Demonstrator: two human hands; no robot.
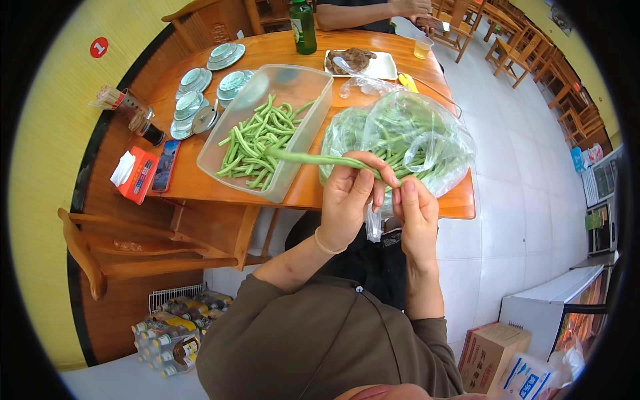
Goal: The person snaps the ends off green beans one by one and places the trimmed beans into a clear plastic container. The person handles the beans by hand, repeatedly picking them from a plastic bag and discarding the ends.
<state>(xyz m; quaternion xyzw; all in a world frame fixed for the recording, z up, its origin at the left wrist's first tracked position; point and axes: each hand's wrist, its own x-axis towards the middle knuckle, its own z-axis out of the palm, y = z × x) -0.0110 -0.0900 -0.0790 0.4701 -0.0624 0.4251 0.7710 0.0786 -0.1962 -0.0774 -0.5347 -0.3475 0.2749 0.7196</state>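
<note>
A long green bean (pixel 320 159) stretches level in front of me, above the table's near edge. My left hand (pixel 352 187) grips it along its right part, fingers curled over and thumb beneath. At the bean's right end, my right hand (pixel 417 207) pinches the tip between thumb and fingers. Under the bean's left end stands a translucent plastic bin (pixel 307 137) with a heap of cut green bean pieces (pixel 255 145). Just beyond my hands lies a clear plastic bag (pixel 425 125) full of whole green beans (pixel 390 155), partly hidden by my fingers.
The wooden table (pixel 320 196) also bears stacked dishes (pixel 190 105), a green bottle (pixel 302 30), a white plate (pixel 385 65) with brown food, a cup (pixel 422 47), a phone (pixel 166 165) and a tissue box (pixel 135 172). Across sits a person (pixel 355 15). A wooden chair (pixel 150 240) stands left.
</note>
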